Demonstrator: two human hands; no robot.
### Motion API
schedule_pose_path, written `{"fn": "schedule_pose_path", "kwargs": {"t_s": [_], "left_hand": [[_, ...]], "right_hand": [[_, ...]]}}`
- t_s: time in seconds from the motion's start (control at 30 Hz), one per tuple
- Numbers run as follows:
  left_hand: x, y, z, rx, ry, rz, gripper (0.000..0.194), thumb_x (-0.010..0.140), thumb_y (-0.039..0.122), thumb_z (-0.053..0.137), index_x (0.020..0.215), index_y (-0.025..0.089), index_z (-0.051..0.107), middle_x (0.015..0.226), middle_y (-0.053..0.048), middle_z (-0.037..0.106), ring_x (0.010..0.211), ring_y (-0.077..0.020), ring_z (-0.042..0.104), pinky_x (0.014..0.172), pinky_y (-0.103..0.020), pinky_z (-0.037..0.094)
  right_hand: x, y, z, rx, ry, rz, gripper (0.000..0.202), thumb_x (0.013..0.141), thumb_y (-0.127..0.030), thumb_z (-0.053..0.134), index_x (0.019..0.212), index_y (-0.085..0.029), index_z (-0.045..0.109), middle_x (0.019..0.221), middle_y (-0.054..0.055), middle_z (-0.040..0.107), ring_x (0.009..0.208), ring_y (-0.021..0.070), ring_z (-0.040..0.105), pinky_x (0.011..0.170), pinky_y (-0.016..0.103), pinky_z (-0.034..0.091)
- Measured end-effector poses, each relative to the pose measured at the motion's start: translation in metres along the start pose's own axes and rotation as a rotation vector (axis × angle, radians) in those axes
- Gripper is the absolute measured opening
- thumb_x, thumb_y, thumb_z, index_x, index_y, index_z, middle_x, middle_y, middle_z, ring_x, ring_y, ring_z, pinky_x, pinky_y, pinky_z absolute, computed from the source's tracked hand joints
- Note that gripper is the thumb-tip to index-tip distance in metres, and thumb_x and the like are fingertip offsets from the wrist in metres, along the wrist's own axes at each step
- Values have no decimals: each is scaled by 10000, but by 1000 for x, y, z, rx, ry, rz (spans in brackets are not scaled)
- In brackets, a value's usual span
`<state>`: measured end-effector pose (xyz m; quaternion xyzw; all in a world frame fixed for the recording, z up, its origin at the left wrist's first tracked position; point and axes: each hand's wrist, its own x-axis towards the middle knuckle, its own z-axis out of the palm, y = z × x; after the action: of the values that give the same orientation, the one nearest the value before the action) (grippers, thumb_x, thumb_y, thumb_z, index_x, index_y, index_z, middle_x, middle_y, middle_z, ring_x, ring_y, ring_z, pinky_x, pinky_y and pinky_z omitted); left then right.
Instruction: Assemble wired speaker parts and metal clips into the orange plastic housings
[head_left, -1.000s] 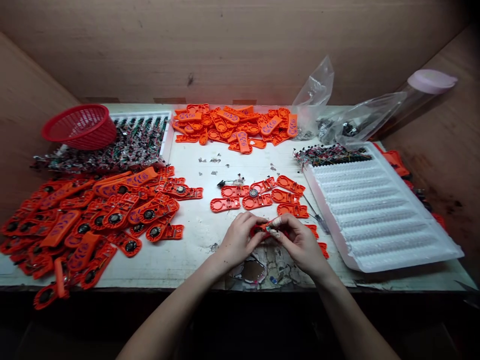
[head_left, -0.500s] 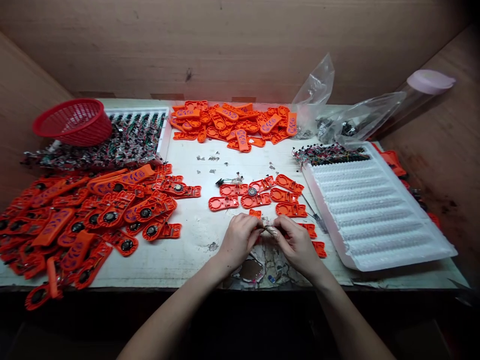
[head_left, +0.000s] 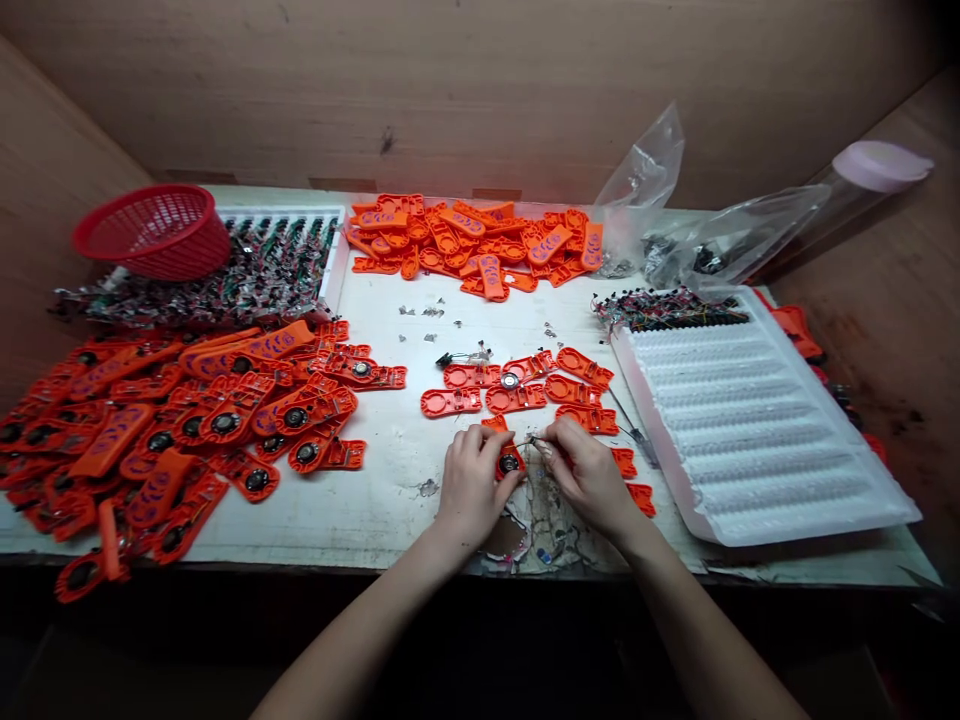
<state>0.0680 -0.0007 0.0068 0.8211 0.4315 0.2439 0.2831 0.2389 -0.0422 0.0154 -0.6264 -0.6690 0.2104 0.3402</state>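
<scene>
My left hand (head_left: 472,482) is closed around the edge of an orange plastic housing (head_left: 511,461), thumb and fingers at its near end. A round black disc with a light centre sits in that housing. To its right, the fingertips of my right hand (head_left: 586,470) pinch a tiny dark part with a thin wire (head_left: 532,440), which runs toward the housing. Its exact kind is too small to make out. Just beyond my hands lie several open orange housings (head_left: 515,398), one with a round metal disc (head_left: 510,380). A dark part with wires (head_left: 444,359) rests beside them.
A heap of orange housings with discs (head_left: 225,420) covers the left; more orange shells (head_left: 465,240) lie at the back. A red basket (head_left: 157,235) stands on a tray of wired parts (head_left: 334,262). At right are a white ridged tray (head_left: 765,420), a screwdriver (head_left: 636,437) and plastic bags (head_left: 649,165).
My hands have moved slightly apart. The orange housing with its disc now shows by my left hand, and the dark part shows at my right fingertips. The whole view has shifted a little.
</scene>
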Motion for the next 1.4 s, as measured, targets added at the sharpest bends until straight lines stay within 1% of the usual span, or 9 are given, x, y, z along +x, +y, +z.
{"fn": "schedule_pose_path", "kwargs": {"t_s": [0.2, 0.3, 0.53, 0.6, 0.8, 0.97, 1.1, 1.3, 1.4], "left_hand": [[6, -6, -17, -26, -290, 93, 325, 731, 61, 628, 1010, 227, 604, 1034, -59, 555, 972, -234, 513, 827, -399, 483], [7, -8, -23, -50, -338, 100, 297, 716, 42, 636, 953, 221, 620, 1016, -47, 572, 967, -224, 521, 841, -384, 483], [-17, -1, -9, -84, -37, 29, 240, 764, 186, 687, 992, 203, 615, 1067, -61, 613, 999, -227, 543, 866, -391, 473], [-19, 1, -5, -93, -8, 7, 244, 781, 197, 670, 1016, 194, 604, 1053, -70, 605, 990, -229, 535, 855, -391, 468], [-3, 2, -10, -161, -104, -105, 175, 922, 244, 466, 986, 211, 625, 920, -52, 570, 903, -203, 520, 814, -359, 442], [8, -1, -16, -228, -207, -179, 126, 879, 257, 537, 822, 203, 636, 841, -29, 555, 865, -196, 514, 794, -334, 429], [10, -2, -20, -250, -198, -152, 94, 856, 211, 534, 784, 188, 591, 822, -25, 547, 829, -184, 522, 747, -312, 436], [-14, 5, -8, 21, 182, -60, 118, 890, 259, 509, 945, 159, 539, 950, -87, 543, 908, -226, 500, 807, -387, 439], [-33, 6, 5, 103, 177, 38, 212, 837, 272, 609, 1018, 172, 562, 991, -94, 567, 906, -237, 504, 782, -387, 457]], "right_hand": [[-6, -9, -5, 83, -101, 33, 123, 908, -194, 426, 802, -215, 485, 795, 30, 523, 764, 176, 507, 693, 297, 424], [-6, -10, -4, 93, -143, 52, 110, 907, -193, 431, 808, -213, 475, 859, 40, 494, 816, 179, 506, 732, 302, 435], [0, -3, 1, 44, -99, 21, 96, 854, -125, 452, 820, -212, 474, 910, 57, 474, 862, 195, 495, 772, 340, 451], [1, -1, 0, 75, -88, -6, 86, 854, -131, 466, 829, -211, 487, 962, 69, 487, 925, 202, 505, 806, 346, 455], [10, 2, -6, 206, -220, -80, 80, 883, -152, 460, 870, -215, 508, 1172, 92, 518, 1124, 209, 499, 922, 366, 434], [18, 7, -6, 235, -336, -114, 95, 882, -126, 460, 877, -213, 497, 1126, 91, 566, 1052, 194, 544, 874, 350, 458], [20, 7, -7, 193, -371, -143, 100, 883, -120, 453, 892, -210, 496, 1040, 88, 574, 978, 196, 551, 834, 352, 470], [19, 1, -6, 58, -342, -158, 117, 887, -107, 433, 885, -203, 500, 987, 85, 542, 930, 202, 517, 815, 368, 467], [17, 0, -5, -3, -338, -169, 128, 865, -79, 446, 858, -196, 497, 986, 85, 531, 929, 206, 496, 812, 371, 462]]}}
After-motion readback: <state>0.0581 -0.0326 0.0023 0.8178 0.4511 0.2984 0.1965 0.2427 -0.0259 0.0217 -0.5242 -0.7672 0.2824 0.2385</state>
